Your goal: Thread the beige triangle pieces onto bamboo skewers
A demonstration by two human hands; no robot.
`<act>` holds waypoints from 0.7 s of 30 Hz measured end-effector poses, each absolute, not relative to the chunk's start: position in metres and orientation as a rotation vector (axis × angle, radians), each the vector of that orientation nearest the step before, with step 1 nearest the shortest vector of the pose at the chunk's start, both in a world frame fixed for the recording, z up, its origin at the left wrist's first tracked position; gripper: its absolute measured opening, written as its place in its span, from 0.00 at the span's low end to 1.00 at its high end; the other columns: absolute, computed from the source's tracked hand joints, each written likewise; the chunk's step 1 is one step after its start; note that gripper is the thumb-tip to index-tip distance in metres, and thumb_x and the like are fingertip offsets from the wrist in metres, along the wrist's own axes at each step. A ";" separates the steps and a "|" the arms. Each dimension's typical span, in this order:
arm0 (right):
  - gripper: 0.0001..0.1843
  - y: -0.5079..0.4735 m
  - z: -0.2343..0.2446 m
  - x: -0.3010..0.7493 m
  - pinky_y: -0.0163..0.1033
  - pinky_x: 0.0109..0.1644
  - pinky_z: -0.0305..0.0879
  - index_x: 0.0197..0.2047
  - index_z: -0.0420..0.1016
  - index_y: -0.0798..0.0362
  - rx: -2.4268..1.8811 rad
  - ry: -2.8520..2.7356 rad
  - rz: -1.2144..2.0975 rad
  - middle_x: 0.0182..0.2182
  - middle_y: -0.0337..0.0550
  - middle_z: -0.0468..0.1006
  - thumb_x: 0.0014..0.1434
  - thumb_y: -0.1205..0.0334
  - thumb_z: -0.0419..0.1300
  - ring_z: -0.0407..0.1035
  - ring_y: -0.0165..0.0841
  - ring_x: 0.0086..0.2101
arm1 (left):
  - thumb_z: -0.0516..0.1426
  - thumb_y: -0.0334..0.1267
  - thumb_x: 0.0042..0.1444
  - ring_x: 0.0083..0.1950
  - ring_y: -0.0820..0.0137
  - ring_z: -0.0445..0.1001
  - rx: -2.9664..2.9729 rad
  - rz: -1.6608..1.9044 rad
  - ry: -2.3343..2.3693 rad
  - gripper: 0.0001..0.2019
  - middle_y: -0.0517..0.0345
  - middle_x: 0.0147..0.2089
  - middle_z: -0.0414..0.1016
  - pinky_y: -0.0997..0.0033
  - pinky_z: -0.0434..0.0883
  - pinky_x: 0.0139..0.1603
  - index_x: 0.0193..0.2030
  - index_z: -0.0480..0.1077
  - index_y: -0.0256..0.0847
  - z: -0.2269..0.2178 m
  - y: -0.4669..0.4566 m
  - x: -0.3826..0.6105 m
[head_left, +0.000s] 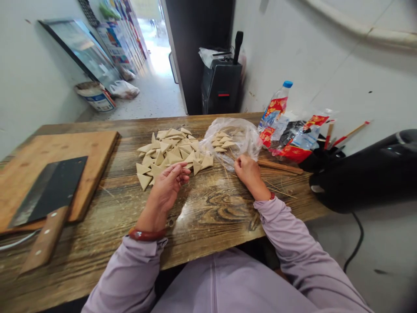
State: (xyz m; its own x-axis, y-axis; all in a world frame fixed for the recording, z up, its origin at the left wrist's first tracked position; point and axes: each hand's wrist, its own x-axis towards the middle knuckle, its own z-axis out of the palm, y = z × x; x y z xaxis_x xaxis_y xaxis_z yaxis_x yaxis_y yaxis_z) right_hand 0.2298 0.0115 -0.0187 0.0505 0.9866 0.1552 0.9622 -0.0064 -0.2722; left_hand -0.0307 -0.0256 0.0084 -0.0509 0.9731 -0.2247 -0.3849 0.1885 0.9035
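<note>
Many flat tan triangular pieces (176, 150), like cut tofu, lie heaped on the wooden table. My left hand (171, 180) is at the near edge of the heap, palm turned inward, its fingers loosely bent and nothing visible in them. Right of the heap, a clear plastic bag (244, 134) holds more tan triangles (222, 141). My right hand (249, 171) is closed at the bag's near edge, fingertips hidden. Thin wooden skewers (280, 167) lie beside and beyond it, some loose; whether the hand grips one cannot be made out.
A cleaver (54, 187) lies on a cutting board (97, 174) at the left, its handle over the near edge. At the right stand a water bottle (276, 102), red-and-clear wrappers (296, 145) and a large black cylinder (365, 169). A black speaker (221, 82) stands behind the table.
</note>
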 end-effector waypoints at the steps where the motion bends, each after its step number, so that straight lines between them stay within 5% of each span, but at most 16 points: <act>1: 0.13 0.011 -0.020 0.230 0.39 0.42 0.64 0.43 0.77 0.57 -2.017 -1.965 0.100 0.40 0.55 0.82 0.66 0.65 0.51 0.76 0.40 0.40 | 0.68 0.41 0.48 0.29 0.77 0.74 0.726 1.279 1.078 0.18 0.54 0.33 0.79 0.79 0.71 0.31 0.43 0.78 0.33 0.008 -0.026 -0.031; 21: 0.13 0.014 -0.030 0.235 0.40 0.42 0.62 0.44 0.76 0.59 -1.950 -1.940 0.062 0.39 0.56 0.81 0.67 0.67 0.50 0.74 0.41 0.39 | 0.68 0.42 0.48 0.28 0.76 0.74 0.699 1.297 1.073 0.17 0.55 0.32 0.78 0.78 0.70 0.30 0.42 0.77 0.34 0.009 -0.027 -0.030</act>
State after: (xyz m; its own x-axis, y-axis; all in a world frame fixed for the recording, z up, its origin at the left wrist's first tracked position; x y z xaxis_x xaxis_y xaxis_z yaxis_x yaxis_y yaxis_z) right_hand 0.2351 0.0144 -0.0303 0.0422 0.9705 0.2375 0.9534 0.0319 -0.3000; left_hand -0.0301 -0.0266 0.0088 -0.0656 0.9712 -0.2292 -0.4070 0.1837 0.8948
